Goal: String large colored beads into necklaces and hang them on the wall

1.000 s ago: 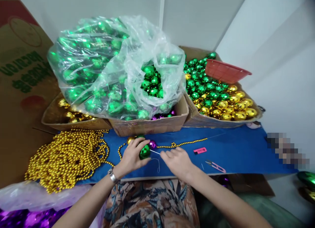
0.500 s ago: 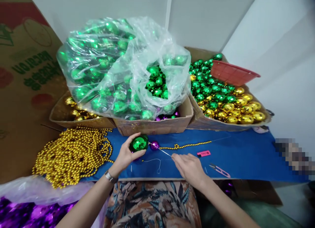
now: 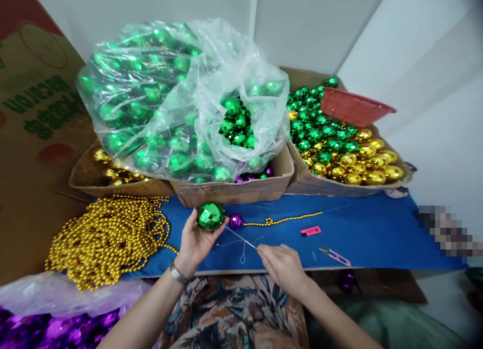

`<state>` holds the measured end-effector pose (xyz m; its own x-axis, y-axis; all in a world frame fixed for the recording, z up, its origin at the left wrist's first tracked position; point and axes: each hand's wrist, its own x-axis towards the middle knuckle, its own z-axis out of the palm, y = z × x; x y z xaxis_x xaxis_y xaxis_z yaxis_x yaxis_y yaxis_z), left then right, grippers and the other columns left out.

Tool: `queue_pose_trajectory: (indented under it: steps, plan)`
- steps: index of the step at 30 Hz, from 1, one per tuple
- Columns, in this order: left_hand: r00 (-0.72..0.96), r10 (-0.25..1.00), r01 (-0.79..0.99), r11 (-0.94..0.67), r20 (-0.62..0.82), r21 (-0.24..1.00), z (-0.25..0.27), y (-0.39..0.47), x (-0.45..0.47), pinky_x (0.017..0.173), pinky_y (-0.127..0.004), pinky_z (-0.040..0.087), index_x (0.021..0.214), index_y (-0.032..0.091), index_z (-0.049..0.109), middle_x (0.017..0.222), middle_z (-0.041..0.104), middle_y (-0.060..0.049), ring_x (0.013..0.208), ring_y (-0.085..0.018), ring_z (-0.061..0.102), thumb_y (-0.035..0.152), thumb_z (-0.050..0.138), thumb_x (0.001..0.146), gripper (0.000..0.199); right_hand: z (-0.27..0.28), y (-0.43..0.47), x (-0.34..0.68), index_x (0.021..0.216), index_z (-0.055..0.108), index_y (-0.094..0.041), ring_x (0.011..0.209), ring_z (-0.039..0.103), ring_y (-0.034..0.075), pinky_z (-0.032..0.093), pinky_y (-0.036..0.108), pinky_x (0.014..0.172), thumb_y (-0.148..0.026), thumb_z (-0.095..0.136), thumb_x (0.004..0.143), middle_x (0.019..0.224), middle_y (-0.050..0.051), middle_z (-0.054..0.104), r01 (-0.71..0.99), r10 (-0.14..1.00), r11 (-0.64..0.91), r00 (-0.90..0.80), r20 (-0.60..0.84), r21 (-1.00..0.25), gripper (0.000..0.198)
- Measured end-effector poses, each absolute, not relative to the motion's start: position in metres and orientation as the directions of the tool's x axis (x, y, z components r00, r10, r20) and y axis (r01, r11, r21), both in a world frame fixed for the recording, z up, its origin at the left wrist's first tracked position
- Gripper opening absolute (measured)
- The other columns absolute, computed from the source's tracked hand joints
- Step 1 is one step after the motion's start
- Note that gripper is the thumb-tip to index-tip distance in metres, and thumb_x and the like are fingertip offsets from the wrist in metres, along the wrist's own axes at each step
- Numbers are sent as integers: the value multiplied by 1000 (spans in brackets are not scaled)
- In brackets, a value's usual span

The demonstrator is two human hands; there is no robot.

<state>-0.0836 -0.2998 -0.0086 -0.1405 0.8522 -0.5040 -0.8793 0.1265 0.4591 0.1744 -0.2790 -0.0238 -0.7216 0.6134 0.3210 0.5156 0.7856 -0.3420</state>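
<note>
My left hand [image 3: 198,241] is closed around a large shiny green faceted ball [image 3: 210,216], its thumb and fingers at the ball's sides and underneath. Pinched in my right hand [image 3: 283,266] is a long thin metal needle [image 3: 241,238], whose far end meets the lower right side of the ball, by my left thumb. Whether its tip is inside the ball I cannot tell. Just right of the green ball lies a small purple ball [image 3: 236,221], with a string of gold beads [image 3: 287,220] running off to the right. A loose white thread [image 3: 242,253] curls on the blue cloth below.
A heap of gold bead strings [image 3: 109,238] lies at left. Behind stand cardboard boxes [image 3: 234,192] under a clear bag of green balls [image 3: 151,97]. A red basket [image 3: 356,106] rests on green and gold balls. Pink snips [image 3: 335,256] and a pink blade case [image 3: 310,231] lie at right.
My left hand has turned palm-up beneath the green ball, so more of the ball shows. The needle in my right hand has shifted slightly left and down. The view has tilted a little.
</note>
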Motion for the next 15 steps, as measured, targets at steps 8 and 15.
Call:
queue_pose_trajectory:
  steps: [8,15]
  plan:
    - [-151,884,-845,116,-442,522,-11,-307,-78,86,-43,55,114,23,60,120,65,-9,107,-30,64,47,64,81,41,-30,-279,167,95,60,-19,61,61,10,28,26,62,-17,39,98,68,-1,67,532,637,765,-707,306,-362,22]
    - [-82,964,-696,127,-254,706,-9,-320,-59,90,-43,52,132,29,50,125,60,-9,105,-26,62,38,75,73,65,-40,-281,150,100,62,-19,65,63,10,32,25,64,-20,37,100,74,1,70,517,642,761,-687,341,-392,25]
